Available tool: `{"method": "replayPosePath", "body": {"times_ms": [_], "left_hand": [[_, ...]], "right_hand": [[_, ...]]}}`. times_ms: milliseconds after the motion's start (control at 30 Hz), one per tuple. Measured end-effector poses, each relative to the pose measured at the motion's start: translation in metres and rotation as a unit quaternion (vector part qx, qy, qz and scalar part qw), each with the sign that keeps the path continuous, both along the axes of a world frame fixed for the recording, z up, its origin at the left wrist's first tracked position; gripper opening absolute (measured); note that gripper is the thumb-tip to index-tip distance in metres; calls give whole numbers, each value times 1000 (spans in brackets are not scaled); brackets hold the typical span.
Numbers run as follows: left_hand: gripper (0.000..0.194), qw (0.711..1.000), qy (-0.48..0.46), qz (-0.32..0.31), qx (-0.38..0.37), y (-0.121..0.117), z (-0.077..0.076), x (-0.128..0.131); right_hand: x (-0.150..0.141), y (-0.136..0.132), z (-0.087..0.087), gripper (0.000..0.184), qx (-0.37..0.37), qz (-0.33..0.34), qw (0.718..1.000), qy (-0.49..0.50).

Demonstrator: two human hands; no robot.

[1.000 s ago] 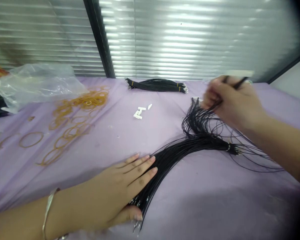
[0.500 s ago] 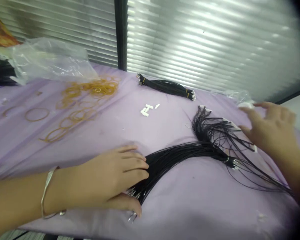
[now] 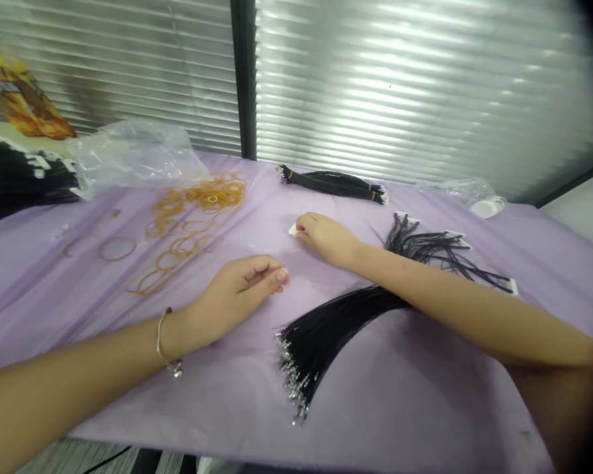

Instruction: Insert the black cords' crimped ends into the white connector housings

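A small white piece (image 3: 292,230) is met by the fingertips of the right hand (image 3: 329,238) over purple cloth (image 3: 400,401).
Whether it is pinched cannot be told; nearby, the left hand (image 3: 237,289) is curled, thumb and fingertips together. Fanned black cords (image 3: 321,332) with metal ends are partly covered by the right forearm (image 3: 439,289); beyond it, white-tipped cords (image 3: 420,245) are spread. A tied bundle (image 3: 331,184) is laid behind, rubber bands (image 3: 217,194) to the left.

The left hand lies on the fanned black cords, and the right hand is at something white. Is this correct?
Not entirely: in the head view, the left hand is apart from the fanned black cords, over the purple cloth. The right hand is indeed at something white.
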State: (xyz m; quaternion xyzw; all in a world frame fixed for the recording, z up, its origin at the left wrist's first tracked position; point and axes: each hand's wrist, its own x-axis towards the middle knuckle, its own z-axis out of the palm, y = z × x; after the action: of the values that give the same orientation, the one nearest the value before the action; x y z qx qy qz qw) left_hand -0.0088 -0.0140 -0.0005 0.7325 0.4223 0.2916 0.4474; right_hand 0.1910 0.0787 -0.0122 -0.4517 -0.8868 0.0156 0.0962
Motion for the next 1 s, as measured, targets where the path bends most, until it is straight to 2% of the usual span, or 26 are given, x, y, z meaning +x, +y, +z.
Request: {"method": "replayPosePath", "body": {"times_ms": [67, 133, 200, 233, 333, 500, 600, 667, 733, 800, 867, 900, 967, 1000], "left_hand": [[27, 992, -81, 50, -85, 1, -2, 1], [25, 975, -151, 60, -149, 2, -4, 2], [25, 970, -177, 19, -167, 2, -6, 3], [23, 970, -175, -15, -170, 2, -7, 3], [12, 957, -178, -92, -210, 5, -8, 3], [13, 932, -213, -58, -289, 11, -10, 2], [10, 931, -202, -56, -299, 9, -10, 3], [7, 931, -205, -41, -300, 6, -9, 3], [8, 931, -218, -18, -294, 4, -9, 3], [9, 934, -231, 2, -272, 4, -9, 2], [13, 936, -247, 19, -251, 6, -10, 1], [14, 936, -253, 29, -244, 7, -11, 0], [15, 940, -244, 36, -235, 9, -11, 0], [14, 945, -232, 32, -227, 9, -11, -1]], "right_hand": [[2, -26, 4, 24, 5, 17, 1000, 17], [5, -57, 9, 24, 21, 47, 997, 55], [6, -82, 12, 13, 74, 119, 979, 149], [6, -90, 13, 10, 61, 156, 970, 174], [5, -99, 11, 11, 15, 210, 954, 214], [6, -96, 6, 9, 113, 189, 949, 227], [5, -98, 3, 10, 127, 199, 949, 207], [2, -99, 2, 10, 91, 211, 948, 218], [0, -99, 5, 17, 22, 201, 949, 243], [0, -97, 10, 26, -60, 149, 952, 261], [2, -95, 16, 20, -140, 104, 952, 252], [3, -94, 18, 12, -171, 104, 952, 233], [6, -93, 22, 1, -206, 149, 952, 171], [8, -93, 22, 4, -209, 176, 952, 137]]}}
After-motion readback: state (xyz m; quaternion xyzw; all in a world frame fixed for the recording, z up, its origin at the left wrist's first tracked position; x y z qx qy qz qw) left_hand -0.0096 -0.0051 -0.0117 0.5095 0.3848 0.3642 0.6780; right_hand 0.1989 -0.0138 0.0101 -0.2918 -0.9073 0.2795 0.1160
